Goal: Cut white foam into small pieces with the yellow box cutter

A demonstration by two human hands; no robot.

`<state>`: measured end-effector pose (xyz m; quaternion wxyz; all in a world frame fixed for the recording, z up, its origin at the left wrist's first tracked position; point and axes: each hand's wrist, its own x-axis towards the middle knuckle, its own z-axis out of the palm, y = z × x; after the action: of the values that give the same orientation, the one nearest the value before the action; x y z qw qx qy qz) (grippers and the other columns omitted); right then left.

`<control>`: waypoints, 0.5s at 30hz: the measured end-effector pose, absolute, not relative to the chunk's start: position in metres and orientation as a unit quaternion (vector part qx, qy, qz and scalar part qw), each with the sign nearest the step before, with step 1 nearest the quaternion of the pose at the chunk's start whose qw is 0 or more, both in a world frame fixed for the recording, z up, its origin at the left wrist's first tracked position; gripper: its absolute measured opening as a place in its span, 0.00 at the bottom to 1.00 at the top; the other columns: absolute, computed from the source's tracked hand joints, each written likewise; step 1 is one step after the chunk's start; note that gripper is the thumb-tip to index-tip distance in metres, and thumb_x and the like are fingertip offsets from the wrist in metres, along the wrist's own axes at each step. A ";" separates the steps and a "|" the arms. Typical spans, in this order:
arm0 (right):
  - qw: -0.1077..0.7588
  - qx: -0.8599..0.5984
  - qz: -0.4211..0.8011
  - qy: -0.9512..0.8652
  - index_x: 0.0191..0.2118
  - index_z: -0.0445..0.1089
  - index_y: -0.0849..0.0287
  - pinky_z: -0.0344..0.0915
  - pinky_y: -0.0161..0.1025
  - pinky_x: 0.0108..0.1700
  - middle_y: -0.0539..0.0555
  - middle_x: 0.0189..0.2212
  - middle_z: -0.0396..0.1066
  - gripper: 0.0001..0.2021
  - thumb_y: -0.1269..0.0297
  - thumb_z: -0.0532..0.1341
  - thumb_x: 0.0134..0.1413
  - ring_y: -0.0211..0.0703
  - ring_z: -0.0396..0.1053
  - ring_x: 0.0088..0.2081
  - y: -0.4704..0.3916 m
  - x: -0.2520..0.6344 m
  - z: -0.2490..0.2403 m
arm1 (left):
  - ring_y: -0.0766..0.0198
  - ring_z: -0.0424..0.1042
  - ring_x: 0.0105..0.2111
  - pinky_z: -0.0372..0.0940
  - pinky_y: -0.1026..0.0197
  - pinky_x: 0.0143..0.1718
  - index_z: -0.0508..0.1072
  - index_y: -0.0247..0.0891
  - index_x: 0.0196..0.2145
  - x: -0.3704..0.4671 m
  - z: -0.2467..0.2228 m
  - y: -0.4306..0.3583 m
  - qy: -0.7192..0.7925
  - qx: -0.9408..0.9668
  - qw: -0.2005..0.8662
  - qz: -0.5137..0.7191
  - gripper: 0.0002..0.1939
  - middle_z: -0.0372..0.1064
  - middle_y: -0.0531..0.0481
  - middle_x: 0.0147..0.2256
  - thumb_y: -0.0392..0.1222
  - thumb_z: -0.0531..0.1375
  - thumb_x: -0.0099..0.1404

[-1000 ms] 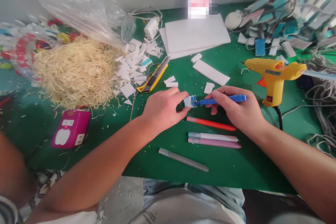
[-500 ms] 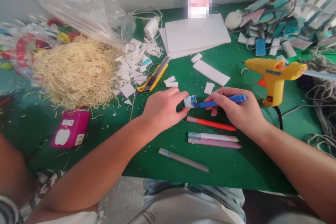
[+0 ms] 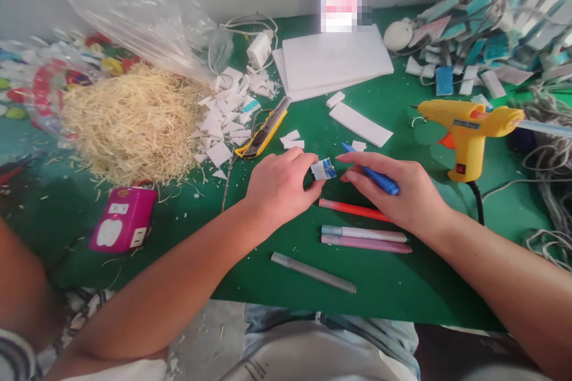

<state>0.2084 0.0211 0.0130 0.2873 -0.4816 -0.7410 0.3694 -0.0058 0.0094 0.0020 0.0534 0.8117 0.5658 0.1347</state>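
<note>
Between the thumb and fingers of my left hand [image 3: 281, 187] is a small white foam piece [image 3: 322, 169] with blue colouring on its right end. My right hand [image 3: 397, 187] holds a blue marker [image 3: 379, 178], its tip pointing up and left, apart from the foam piece. Just below my hands lie a red marker [image 3: 351, 208], a white marker [image 3: 370, 233] and a pink marker [image 3: 366, 243]. A grey marker [image 3: 313, 272] rests nearer the table's front edge.
A yellow glue gun [image 3: 469, 131] stands to the right. Left of centre are a utility knife [image 3: 263, 134], white scraps [image 3: 218, 125], a straw heap [image 3: 134, 125] and a magenta power adapter [image 3: 123, 220]. White foam sheets [image 3: 335, 59] lie at the back, near a foam strip [image 3: 361, 124].
The blue marker has come away from the foam piece and turned, its tip now up and left. My right hand has shifted slightly; my left hand keeps the piece, slightly tilted.
</note>
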 end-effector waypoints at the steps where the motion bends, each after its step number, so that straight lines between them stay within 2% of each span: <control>1: 0.283 -0.480 0.358 -0.749 0.47 0.81 0.53 0.74 0.34 0.36 0.49 0.34 0.82 0.13 0.63 0.63 0.59 0.37 0.75 0.29 0.022 0.208 0.012 | 0.60 0.74 0.30 0.61 0.59 0.31 0.78 0.40 0.41 -0.005 0.002 0.009 0.568 0.811 0.052 0.131 0.09 0.75 0.50 0.33 0.46 0.63 0.67; 6: 0.268 -0.472 0.345 -0.766 0.52 0.78 0.54 0.74 0.33 0.37 0.48 0.35 0.83 0.16 0.64 0.62 0.59 0.38 0.76 0.30 0.021 0.208 0.012 | 0.58 0.75 0.31 0.62 0.58 0.32 0.78 0.38 0.42 -0.006 0.002 0.009 0.570 0.810 0.048 0.129 0.11 0.75 0.49 0.34 0.47 0.64 0.67; 10: 0.275 -0.472 0.336 -0.768 0.53 0.76 0.55 0.75 0.34 0.39 0.49 0.37 0.83 0.17 0.64 0.62 0.59 0.38 0.78 0.32 0.020 0.209 0.011 | 0.58 0.75 0.31 0.62 0.58 0.31 0.78 0.37 0.41 -0.008 -0.001 0.009 0.562 0.814 0.048 0.142 0.17 0.75 0.49 0.33 0.54 0.67 0.64; 12: 0.278 -0.476 0.334 -0.764 0.54 0.76 0.55 0.75 0.34 0.39 0.50 0.37 0.83 0.18 0.64 0.62 0.59 0.39 0.79 0.32 0.021 0.209 0.010 | 0.59 0.74 0.30 0.61 0.58 0.30 0.78 0.37 0.38 -0.009 -0.002 0.009 0.551 0.818 0.045 0.157 0.19 0.74 0.49 0.32 0.57 0.66 0.65; 15: 0.281 -0.484 0.330 -0.760 0.55 0.75 0.58 0.75 0.34 0.41 0.52 0.40 0.83 0.19 0.64 0.61 0.59 0.39 0.79 0.34 0.020 0.209 0.009 | 0.61 0.72 0.27 0.60 0.58 0.29 0.78 0.37 0.35 -0.011 -0.003 0.008 0.524 0.830 0.043 0.188 0.19 0.73 0.50 0.28 0.57 0.61 0.70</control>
<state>0.2091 0.0202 0.0090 0.2807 -0.4841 -0.7604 0.3296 -0.0106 0.0080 -0.0030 0.0427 0.8297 0.5238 0.1883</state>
